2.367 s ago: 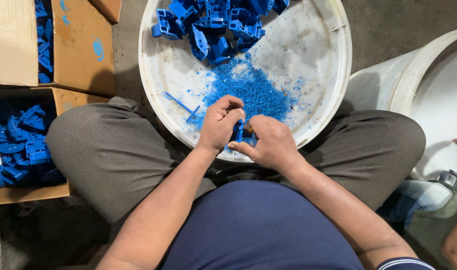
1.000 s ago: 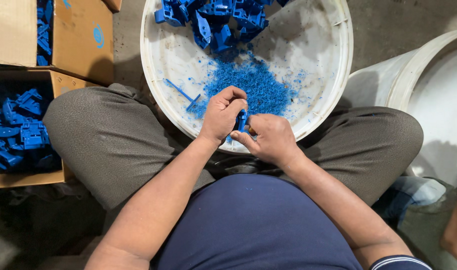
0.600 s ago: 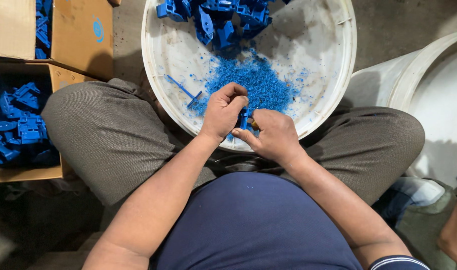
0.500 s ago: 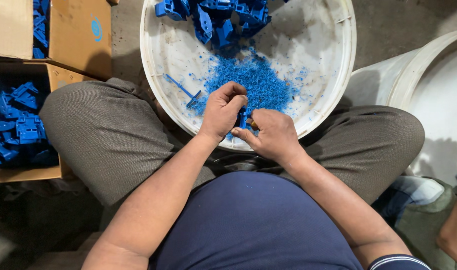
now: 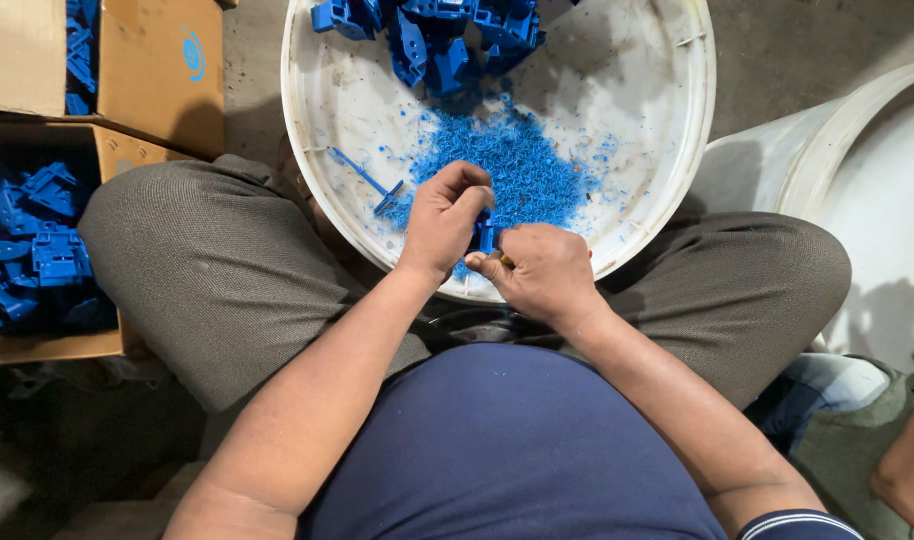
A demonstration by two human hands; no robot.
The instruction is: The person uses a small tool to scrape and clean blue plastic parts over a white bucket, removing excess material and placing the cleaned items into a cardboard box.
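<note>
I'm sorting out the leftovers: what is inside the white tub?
The white tub holds a heap of blue plastic parts at the far side and a spread of blue shavings. Both hands cover its near edge, so anything there is hidden.

A round tub [image 5: 677, 190] is sitting on the floor between the seated person's knees. A heap of plastic parts [image 5: 432, 35] is lying at the tub's far side, with loose shavings [image 5: 522, 170] lying in its middle. Both hands are meeting over the tub's near rim, the left hand [image 5: 442, 215] touching the right hand [image 5: 542, 275]. Left of the tub, a cardboard box [image 5: 42, 345] is holding more parts [image 5: 37, 245].
</note>
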